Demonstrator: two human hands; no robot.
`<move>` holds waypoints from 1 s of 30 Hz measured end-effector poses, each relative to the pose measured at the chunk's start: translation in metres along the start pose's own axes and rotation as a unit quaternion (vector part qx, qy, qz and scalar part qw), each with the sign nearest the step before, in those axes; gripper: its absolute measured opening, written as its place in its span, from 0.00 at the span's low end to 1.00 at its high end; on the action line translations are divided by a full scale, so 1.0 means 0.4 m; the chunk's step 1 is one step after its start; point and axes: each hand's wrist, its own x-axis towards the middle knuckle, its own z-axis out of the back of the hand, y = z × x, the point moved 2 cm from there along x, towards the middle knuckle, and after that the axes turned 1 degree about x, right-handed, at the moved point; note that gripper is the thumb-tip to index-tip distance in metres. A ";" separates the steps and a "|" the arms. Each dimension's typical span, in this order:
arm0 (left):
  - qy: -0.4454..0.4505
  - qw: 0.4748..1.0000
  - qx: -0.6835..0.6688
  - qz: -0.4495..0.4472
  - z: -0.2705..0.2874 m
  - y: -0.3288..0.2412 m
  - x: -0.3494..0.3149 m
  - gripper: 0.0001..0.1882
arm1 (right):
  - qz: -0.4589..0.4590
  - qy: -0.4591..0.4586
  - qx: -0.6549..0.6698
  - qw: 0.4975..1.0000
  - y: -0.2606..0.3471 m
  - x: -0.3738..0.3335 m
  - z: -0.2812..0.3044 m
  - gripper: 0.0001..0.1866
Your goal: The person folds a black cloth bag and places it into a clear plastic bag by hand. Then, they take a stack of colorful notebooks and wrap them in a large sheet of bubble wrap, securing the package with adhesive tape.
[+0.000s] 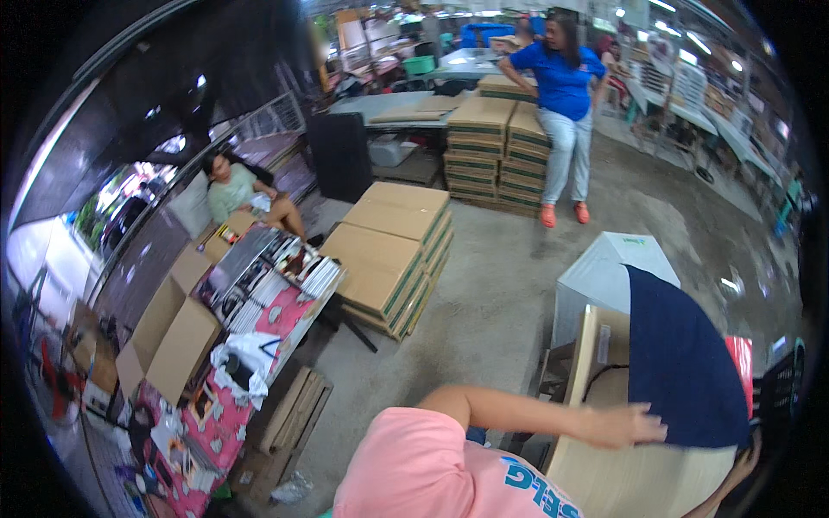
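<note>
A dark navy cloth [682, 354] with a curved outer edge drapes over a pale wood-coloured table [635, 475] at the lower right. My left hand [635, 425] reaches across from the pink sleeve and rests on the cloth's near left edge, fingers stretched out and slightly blurred. At the cloth's near right corner, my right hand [744, 457] is bent around the edge, its fingers partly hidden. Behind the cloth, a wooden-sided box [590, 350] stands against the table, with a dark cord-like line inside it.
A white carton [626, 250] stands beyond the cloth, and a black crate [777, 380] at its right. Flat cardboard boxes [380, 259] are stacked at centre. A cluttered table [281, 354] lies left. One person [237, 194] sits behind it; another [566, 95] stands by more boxes.
</note>
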 end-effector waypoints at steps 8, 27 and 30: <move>0.091 0.956 -0.279 0.025 -0.376 -0.070 -0.124 0.20 | -0.353 0.102 0.073 0.927 0.088 -0.566 -0.032 0.22; -0.062 0.920 0.000 0.387 -0.261 0.307 -0.187 0.10 | -0.338 0.165 0.056 0.925 0.096 -0.205 -0.337 0.13; -0.030 0.918 0.114 0.379 -0.276 0.319 -0.154 0.11 | -0.329 0.235 -0.105 0.909 0.016 -0.225 -0.457 0.19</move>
